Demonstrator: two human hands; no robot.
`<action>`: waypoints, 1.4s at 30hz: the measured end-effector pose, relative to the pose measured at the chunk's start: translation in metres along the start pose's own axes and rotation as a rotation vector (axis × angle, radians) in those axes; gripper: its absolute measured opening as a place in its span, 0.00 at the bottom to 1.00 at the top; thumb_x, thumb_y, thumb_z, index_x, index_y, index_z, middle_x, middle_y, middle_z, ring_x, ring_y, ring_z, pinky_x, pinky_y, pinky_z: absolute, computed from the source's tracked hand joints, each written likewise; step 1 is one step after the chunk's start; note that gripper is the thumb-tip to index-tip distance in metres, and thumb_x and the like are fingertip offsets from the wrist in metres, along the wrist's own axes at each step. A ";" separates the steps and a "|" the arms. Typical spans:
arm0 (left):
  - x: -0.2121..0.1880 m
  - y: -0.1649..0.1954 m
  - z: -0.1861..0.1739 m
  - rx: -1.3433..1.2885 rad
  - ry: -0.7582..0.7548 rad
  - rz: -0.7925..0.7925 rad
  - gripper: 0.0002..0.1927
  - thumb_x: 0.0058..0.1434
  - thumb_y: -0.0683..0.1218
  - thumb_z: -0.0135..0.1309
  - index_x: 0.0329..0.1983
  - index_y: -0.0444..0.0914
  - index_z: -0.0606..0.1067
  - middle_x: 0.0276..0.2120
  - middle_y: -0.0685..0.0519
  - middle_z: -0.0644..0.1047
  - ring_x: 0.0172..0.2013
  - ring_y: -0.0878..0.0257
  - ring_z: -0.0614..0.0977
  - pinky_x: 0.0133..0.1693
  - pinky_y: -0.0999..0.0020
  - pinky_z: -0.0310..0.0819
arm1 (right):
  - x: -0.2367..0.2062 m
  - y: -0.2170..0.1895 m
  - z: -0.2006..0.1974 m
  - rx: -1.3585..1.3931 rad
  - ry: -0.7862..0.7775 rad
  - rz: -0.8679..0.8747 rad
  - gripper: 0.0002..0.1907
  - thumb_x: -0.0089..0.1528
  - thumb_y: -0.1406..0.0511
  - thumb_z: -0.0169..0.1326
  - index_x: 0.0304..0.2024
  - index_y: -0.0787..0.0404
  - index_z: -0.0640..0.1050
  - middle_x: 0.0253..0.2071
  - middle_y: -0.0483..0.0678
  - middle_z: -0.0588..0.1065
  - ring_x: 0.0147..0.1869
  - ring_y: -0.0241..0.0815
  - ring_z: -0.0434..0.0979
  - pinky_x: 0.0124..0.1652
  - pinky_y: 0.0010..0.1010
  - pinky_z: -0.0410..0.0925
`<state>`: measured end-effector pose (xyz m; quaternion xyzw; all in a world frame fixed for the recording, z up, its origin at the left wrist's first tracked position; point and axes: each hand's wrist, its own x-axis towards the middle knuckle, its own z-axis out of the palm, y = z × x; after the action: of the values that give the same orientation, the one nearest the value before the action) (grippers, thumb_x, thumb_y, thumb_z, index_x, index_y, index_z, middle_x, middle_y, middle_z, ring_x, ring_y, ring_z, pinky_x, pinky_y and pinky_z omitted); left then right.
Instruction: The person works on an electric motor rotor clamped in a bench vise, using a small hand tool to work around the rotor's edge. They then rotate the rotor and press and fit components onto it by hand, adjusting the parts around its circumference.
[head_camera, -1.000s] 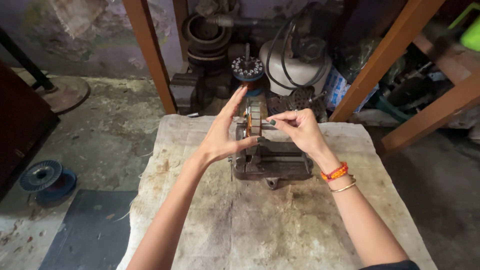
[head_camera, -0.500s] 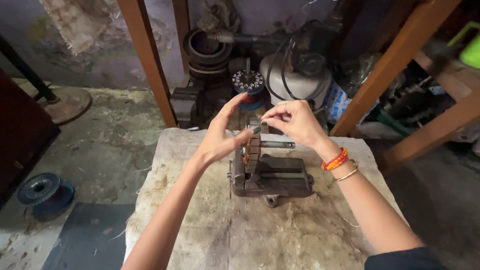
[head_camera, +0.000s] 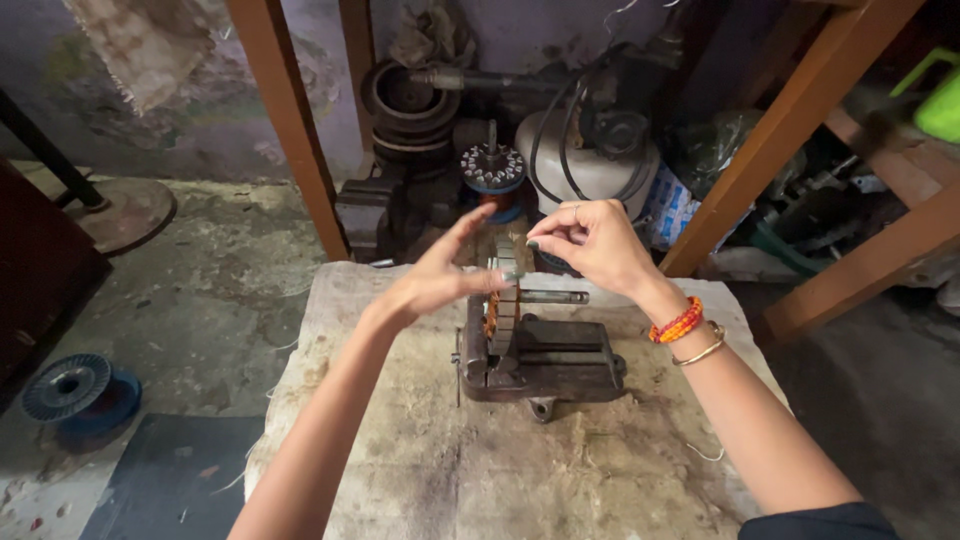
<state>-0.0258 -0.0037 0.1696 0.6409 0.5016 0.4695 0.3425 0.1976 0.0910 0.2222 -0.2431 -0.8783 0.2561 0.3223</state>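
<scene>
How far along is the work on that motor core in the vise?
Done: the wound core sits clamped in the bench vise, copper showing in its slots. In hand: the left hand steadies the core while the right hand pinches something fine above it. Left: cannot tell how many slots remain.

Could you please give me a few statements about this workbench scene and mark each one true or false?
1. A metal vise sits on the cloth-covered table. True.
2. The right hand wears bangles at the wrist. True.
3. The left hand is clenched in a fist. False: its fingers are spread, beside the wound core clamped in the vise.
4. A blue spool stands on the table. False: it lies on the floor, left of the table.
</scene>
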 end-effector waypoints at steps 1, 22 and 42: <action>-0.003 -0.001 0.003 -0.016 -0.021 0.017 0.55 0.50 0.53 0.68 0.77 0.43 0.52 0.75 0.45 0.56 0.75 0.53 0.54 0.70 0.56 0.47 | 0.000 0.000 0.000 0.006 -0.002 0.007 0.06 0.58 0.70 0.64 0.38 0.64 0.86 0.24 0.40 0.75 0.25 0.24 0.61 0.25 0.22 0.58; 0.064 0.009 -0.004 0.492 0.016 0.316 0.08 0.45 0.45 0.68 0.30 0.44 0.87 0.56 0.49 0.80 0.64 0.48 0.71 0.63 0.57 0.64 | -0.033 -0.045 0.009 -0.620 0.566 -0.495 0.12 0.56 0.71 0.64 0.42 0.58 0.83 0.43 0.48 0.78 0.49 0.49 0.77 0.50 0.40 0.67; 0.023 0.040 -0.005 0.155 0.099 0.148 0.09 0.54 0.40 0.64 0.38 0.38 0.85 0.45 0.50 0.85 0.40 0.63 0.86 0.42 0.68 0.81 | -0.056 0.000 0.038 -0.282 0.275 -0.434 0.09 0.58 0.71 0.59 0.42 0.62 0.82 0.46 0.50 0.79 0.50 0.50 0.80 0.51 0.38 0.72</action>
<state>-0.0168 0.0080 0.2140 0.6767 0.5040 0.4844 0.2309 0.2095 0.0470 0.1725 -0.1246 -0.8847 0.0212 0.4487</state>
